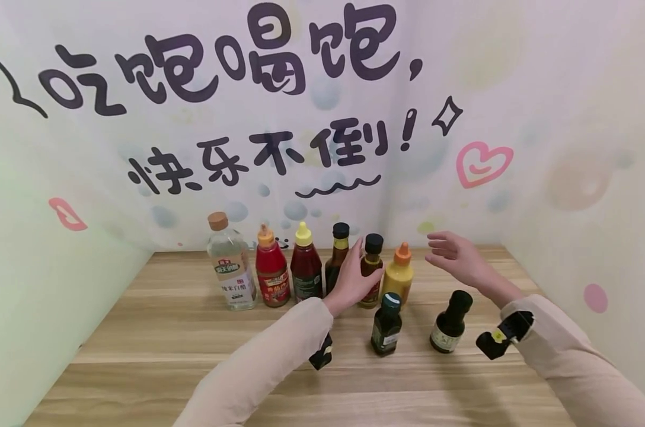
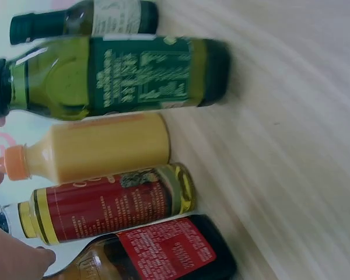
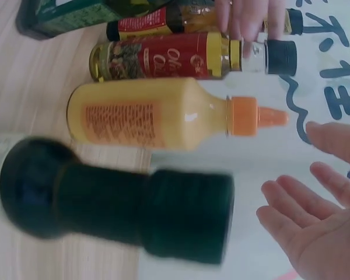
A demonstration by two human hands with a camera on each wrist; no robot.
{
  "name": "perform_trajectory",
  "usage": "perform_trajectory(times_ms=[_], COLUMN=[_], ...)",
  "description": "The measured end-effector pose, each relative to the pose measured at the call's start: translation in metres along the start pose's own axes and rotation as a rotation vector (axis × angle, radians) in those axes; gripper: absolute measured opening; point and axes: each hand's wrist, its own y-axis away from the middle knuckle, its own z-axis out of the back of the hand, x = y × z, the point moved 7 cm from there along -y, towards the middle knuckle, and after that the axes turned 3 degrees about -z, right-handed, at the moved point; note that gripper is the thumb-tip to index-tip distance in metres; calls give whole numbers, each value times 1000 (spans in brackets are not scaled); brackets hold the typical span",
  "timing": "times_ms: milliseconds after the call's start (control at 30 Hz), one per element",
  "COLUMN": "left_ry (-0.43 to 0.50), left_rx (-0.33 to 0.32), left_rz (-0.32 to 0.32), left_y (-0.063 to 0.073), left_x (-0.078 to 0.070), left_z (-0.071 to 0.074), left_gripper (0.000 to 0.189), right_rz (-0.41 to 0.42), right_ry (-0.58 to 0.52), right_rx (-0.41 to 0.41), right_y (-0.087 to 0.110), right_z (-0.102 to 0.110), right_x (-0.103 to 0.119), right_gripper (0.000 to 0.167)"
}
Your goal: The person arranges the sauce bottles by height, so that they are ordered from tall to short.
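Note:
My left hand is at the neck of a black-capped olive oil bottle with a red label. In the right wrist view its fingertips are fairly straight beside the neck, with no firm grip visible. Its thumb crosses in front of the bottle in the head view. To the right, a yellow squeeze bottle with an orange nozzle stands upright. Raised in the air beyond it, my right hand is empty, fingers spread and relaxed. Below that hand is a small dark bottle.
A dark green bottle stands in front of the row. Leftward are a dark sauce bottle, two red squeeze bottles and a clear vinegar bottle. The wooden table meets a printed backdrop behind the bottles.

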Motion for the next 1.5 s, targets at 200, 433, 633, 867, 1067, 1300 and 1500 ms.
perform_trajectory(times_ms=[200, 433, 633, 867, 1067, 1300, 1500], left_ry=[-8, -2, 52, 140, 221, 240, 201], left_rx=[28, 49, 51, 105, 175, 212, 216], left_rz=[-70, -152, -202, -173, -161, -172, -182], left_y=[14, 31, 42, 58, 69, 61, 63], left_x=[-4, -9, -13, -29, -46, -22, -18], left_z=[4, 8, 12, 14, 11, -16, -28], left_gripper=[68, 60, 55, 50, 46, 49, 53], right_rz=[45, 63, 84, 44, 19, 60, 122], right_ry=[19, 39, 51, 44, 23, -8, -73], right_rx=[2, 36, 50, 73, 72, 22, -20], right_y=[18, 33, 40, 52, 62, 68, 71], right_z=[9, 6, 1, -3, -5, -8, -12], right_x=[-4, -11, -17, -26, -35, -41, -45], right_gripper=[50, 46, 40, 42, 41, 37, 34])
